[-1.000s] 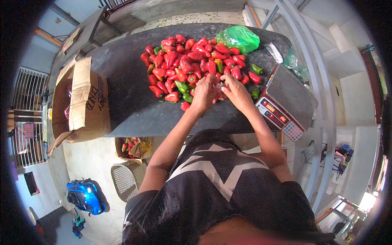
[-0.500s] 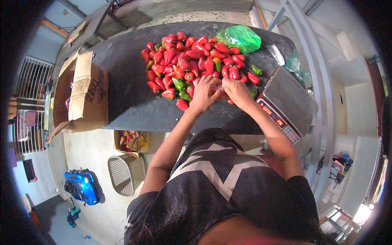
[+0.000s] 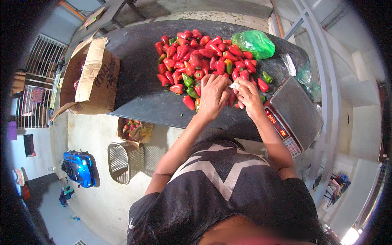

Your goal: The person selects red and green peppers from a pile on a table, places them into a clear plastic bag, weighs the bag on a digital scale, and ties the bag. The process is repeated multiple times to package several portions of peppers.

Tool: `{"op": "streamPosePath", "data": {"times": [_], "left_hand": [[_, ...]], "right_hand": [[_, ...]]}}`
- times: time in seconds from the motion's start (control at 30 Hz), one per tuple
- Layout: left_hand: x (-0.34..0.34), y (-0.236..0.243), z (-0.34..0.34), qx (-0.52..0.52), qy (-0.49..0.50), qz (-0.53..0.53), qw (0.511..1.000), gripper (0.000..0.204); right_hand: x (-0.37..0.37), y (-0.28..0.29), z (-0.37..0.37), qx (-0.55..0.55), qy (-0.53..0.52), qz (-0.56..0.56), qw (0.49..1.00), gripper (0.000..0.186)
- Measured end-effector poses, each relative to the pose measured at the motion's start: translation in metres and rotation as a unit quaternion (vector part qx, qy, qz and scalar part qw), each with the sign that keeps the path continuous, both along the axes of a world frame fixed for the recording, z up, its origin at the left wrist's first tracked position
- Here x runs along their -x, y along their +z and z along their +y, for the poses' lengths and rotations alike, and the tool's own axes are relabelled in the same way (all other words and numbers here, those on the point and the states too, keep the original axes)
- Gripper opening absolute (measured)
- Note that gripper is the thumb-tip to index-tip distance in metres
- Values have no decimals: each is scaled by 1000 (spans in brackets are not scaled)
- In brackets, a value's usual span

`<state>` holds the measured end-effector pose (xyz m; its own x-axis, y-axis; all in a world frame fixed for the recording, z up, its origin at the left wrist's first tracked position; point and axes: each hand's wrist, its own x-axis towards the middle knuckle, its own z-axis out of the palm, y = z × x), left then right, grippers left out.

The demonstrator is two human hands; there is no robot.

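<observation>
My left hand (image 3: 214, 96) and my right hand (image 3: 250, 96) work close together at the table's near side, just in front of a heap of red bell peppers (image 3: 196, 57). Between them is a clear plastic bag (image 3: 231, 100) with something red inside, probably peppers. Both hands pinch its gathered top, and a whitish twisted end (image 3: 234, 85) shows by the right fingertips. My left fingers curl over the bag's neck and hide part of it. Several green peppers (image 3: 188, 80) lie beside the left hand.
Right of my hands stands a digital scale (image 3: 295, 110) with a bare metal plate. A green plastic bag (image 3: 254, 44) lies behind the heap. An open cardboard box (image 3: 96, 77) sits on the table's left. Below are a basket (image 3: 124, 163) and a smaller pepper box (image 3: 136, 130).
The whole scene has shifted to the right in the picture. My right fingers have lifted and turned, and the bag's whitish twisted end now shows between the hands.
</observation>
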<state>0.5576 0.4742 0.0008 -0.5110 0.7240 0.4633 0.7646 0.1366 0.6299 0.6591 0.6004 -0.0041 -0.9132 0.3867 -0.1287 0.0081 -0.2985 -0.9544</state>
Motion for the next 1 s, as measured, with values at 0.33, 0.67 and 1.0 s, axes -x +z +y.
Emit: {"op": "streamPosePath", "data": {"times": [0.33, 0.67, 1.0], "left_hand": [[26, -7, -51, 24, 20, 39, 999, 27], [110, 10, -120, 34, 30, 25, 999, 21], [410, 16, -318, -405, 266, -94, 870, 16]], "right_hand": [[32, -14, -16, 8, 81, 12, 997, 18], [101, 24, -71, -51, 77, 34, 995, 22], [76, -18, -86, -129, 34, -58, 989, 25]]}}
